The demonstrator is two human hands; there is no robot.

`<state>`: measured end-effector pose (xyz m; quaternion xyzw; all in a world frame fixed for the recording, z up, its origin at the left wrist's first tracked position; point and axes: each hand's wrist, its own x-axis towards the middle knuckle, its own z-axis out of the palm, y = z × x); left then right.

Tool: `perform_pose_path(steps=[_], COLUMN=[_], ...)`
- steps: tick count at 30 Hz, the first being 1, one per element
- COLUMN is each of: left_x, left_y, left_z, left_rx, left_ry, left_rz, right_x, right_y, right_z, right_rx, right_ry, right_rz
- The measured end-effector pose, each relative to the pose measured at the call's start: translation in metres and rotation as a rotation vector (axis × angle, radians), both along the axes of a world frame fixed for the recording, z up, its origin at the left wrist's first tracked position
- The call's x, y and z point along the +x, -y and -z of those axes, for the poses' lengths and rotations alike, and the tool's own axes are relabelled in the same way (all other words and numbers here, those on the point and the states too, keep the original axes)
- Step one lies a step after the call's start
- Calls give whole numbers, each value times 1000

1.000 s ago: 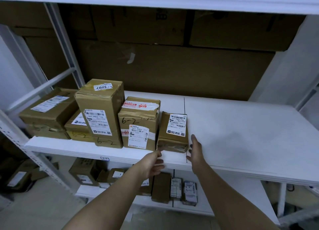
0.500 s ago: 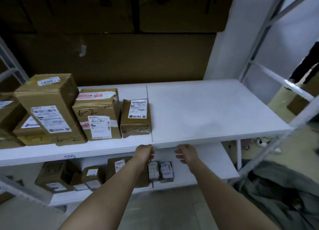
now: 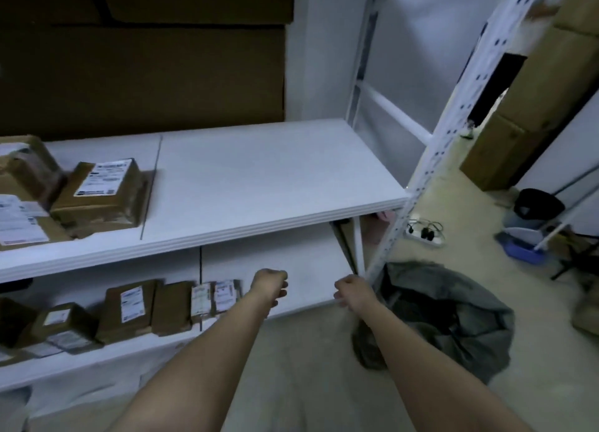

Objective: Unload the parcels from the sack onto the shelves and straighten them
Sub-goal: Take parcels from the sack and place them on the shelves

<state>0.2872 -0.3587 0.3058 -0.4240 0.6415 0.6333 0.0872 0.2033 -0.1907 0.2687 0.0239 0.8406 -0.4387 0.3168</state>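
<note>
White upper shelf board (image 3: 259,178): brown cardboard parcels with white labels (image 3: 100,195) at its left end. White lower shelf board (image 3: 291,263) beneath it: smaller brown parcels (image 3: 139,305) in a row, also left. Pale floor (image 3: 308,367): grey fabric sack (image 3: 453,318) right of the lower board.

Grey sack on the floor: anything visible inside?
The grey fabric sack sags beside the white shelf upright, mouth open. Inside shows only dark folds; no parcel can be made out. The right forearm covers its left edge.
</note>
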Motion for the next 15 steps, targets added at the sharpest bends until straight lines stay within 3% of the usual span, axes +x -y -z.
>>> perform_pose_path(steps=[10, 15], left_x=[-92, -157], left_y=[-142, -185], left_z=[25, 38], left_rx=[45, 65], left_ry=[79, 104], left_rz=[216, 290], right_x=[-50, -103], right_y=[-157, -201], right_z=[40, 47], right_rx=[97, 204], right_ry=[24, 26], right_rz=[211, 144])
